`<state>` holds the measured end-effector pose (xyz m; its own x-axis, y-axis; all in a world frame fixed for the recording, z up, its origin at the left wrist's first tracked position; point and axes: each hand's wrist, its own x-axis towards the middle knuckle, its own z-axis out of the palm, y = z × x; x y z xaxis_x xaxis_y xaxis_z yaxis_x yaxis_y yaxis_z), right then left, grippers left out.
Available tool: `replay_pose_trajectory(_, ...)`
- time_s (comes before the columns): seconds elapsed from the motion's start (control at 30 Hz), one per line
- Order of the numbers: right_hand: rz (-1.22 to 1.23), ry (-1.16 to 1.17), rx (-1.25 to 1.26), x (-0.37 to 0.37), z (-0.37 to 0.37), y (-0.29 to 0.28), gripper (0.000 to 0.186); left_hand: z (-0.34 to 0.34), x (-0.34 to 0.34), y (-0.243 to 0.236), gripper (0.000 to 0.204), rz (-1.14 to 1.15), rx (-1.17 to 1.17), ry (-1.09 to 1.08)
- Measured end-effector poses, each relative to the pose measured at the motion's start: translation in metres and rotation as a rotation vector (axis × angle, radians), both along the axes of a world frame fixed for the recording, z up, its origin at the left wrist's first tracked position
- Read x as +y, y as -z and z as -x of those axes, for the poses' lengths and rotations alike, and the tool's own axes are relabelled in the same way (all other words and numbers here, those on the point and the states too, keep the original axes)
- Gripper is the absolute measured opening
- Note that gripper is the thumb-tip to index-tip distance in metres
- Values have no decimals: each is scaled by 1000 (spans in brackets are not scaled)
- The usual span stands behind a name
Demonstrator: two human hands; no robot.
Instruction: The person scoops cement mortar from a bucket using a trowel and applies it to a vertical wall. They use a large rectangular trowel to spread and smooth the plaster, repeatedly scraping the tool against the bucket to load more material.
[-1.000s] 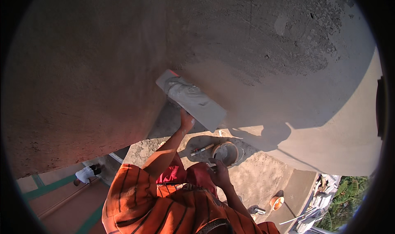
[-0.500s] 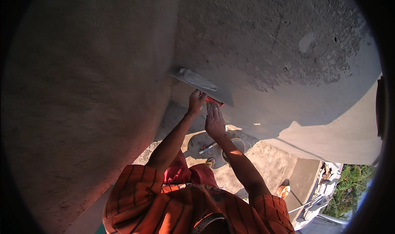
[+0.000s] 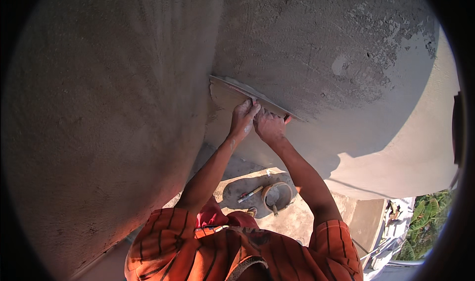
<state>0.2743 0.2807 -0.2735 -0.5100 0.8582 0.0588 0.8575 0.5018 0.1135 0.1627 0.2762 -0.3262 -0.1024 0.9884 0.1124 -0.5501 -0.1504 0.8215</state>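
Note:
A long, flat plastering trowel point(image 3: 267, 101) with a red handle lies slantwise against the wet grey wall point(image 3: 316, 48), its left end close to the inner corner. Wet plaster shows along its upper edge. My left hand point(image 3: 242, 120), smeared with plaster, is closed at the left part of the handle. Beside it, my right hand point(image 3: 270, 127) has its fingers wrapped round the handle, and red shows past its knuckles. Most of the handle is hidden by both hands.
Another plastered wall point(image 3: 109, 108) rises close on my left. Below on the floor stands a round bucket point(image 3: 289, 196) with grey stuff in it, next to a stick-like tool point(image 3: 250, 195). Green plants point(image 3: 420, 216) show beyond the ledge at right.
The trowel has moved up and turned, so its mortar-covered face no longer shows and it now meets the wall. My right hand's straight fingers have curled round the handle.

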Motion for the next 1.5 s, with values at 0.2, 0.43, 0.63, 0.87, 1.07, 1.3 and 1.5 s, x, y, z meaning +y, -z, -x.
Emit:
replay_pose_trajectory(0.2, -180, -22, 175, 9, 9, -222, 40, 8, 5, -210, 39, -368, -15, -13)
replay_pose_trajectory(0.43, -357, -127, 910, 33, -79, -339, 42, 21, -62, -297, 56, -589, 144, -290)
replay_pose_trajectory(0.63, -342, 30, 1631, -14, -169, -307, 26, 88, -231, -215, 40, -1000, 229, -965)
replay_pose_trajectory(0.87, 317, -173, 1813, -33, 24, -84, 15, 128, -346, -221, 42, -1150, 671, -1267)
replay_pose_trajectory(1.07, 429, -190, 1652, 9, 169, -8, 19, 168, -371, -250, 35, -704, 1114, -1973)
replay_pose_trajectory(1.3, -36, 65, 1538, 21, 115, -51, 20, 195, -382, -254, 50, -265, 1251, -1739)
replay_pose_trajectory(1.5, 43, 244, 1652, 6, -46, -52, 16, 184, -348, -257, 64, -282, 804, -1752)
